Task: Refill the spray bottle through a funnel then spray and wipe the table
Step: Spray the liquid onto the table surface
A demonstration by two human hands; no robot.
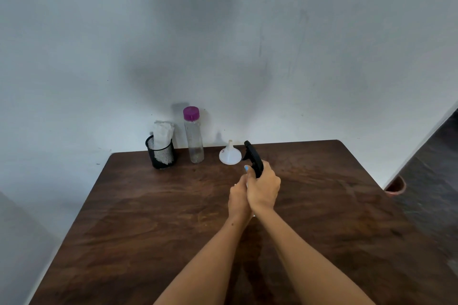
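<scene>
While the right hand (264,187) grips the black plastic trigger sprayer head (252,157) and the left hand (238,197) holds the mostly hidden, probably clear spray bottle mid-table, keep the bottle upright and twist only the head.

You've got a black mesh cup (161,156) at the far left of the table, w/ its base on the wood. It stands just left of the tall clear bottle. Behind it all is a plain pale wall (223,32) w/ a soft dark shadow on it. Far right, past the table, a round reddish pot (396,187) peeks out on a dark floor (431,168).
</scene>
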